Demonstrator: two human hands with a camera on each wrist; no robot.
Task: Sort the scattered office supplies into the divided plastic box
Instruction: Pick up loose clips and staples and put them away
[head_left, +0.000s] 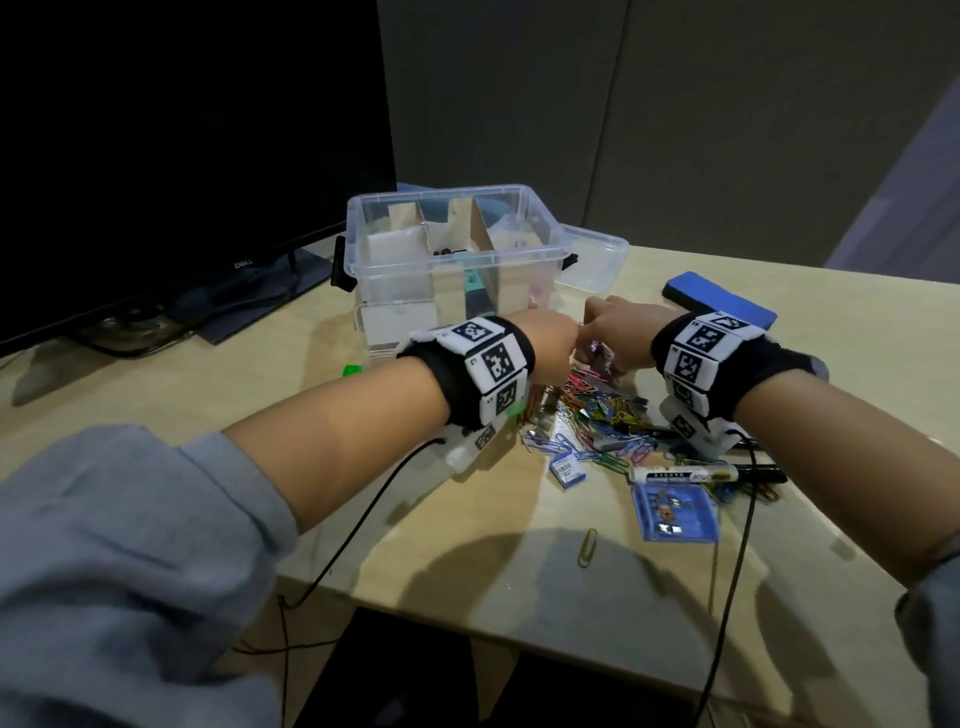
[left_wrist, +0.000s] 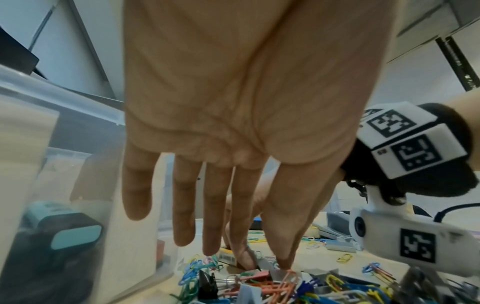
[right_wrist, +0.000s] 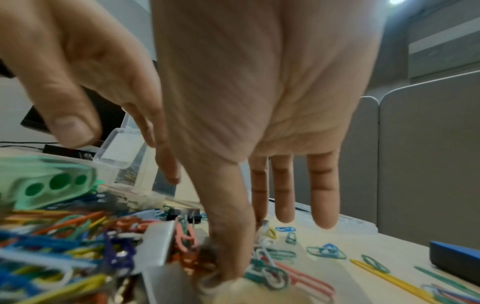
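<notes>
Both hands meet over a heap of coloured paper clips (head_left: 597, 415) on the wooden desk (head_left: 467, 561), just in front of the clear divided plastic box (head_left: 447, 260). The left hand (head_left: 550, 345) reaches down with its fingers (left_wrist: 185, 205) straight and slightly spread; its thumb tip touches a pink clip on top of the heap, and nothing is plainly gripped. The right hand (head_left: 618, 332) points its index finger and thumb down into the pile, where they seem to pinch a small tangle of clips (right_wrist: 262, 273); the blur makes it hard to be sure, and its other three fingers hang straight.

Beyond the left fingers, the box holds a teal and black object (left_wrist: 64, 232) in a near compartment, behind cardboard dividers. The box lid (head_left: 592, 260) lies beyond the right hand. A blue eraser block (head_left: 722, 301) sits just past the right wrist. Nearer the person than the hands lie a white glue stick (head_left: 685, 474), a blue flat case (head_left: 675, 512), a small staples box (head_left: 567, 467) and one lone green clip (head_left: 588, 546). A mint-green sharpener (right_wrist: 49, 183) lies left of the right hand.
</notes>
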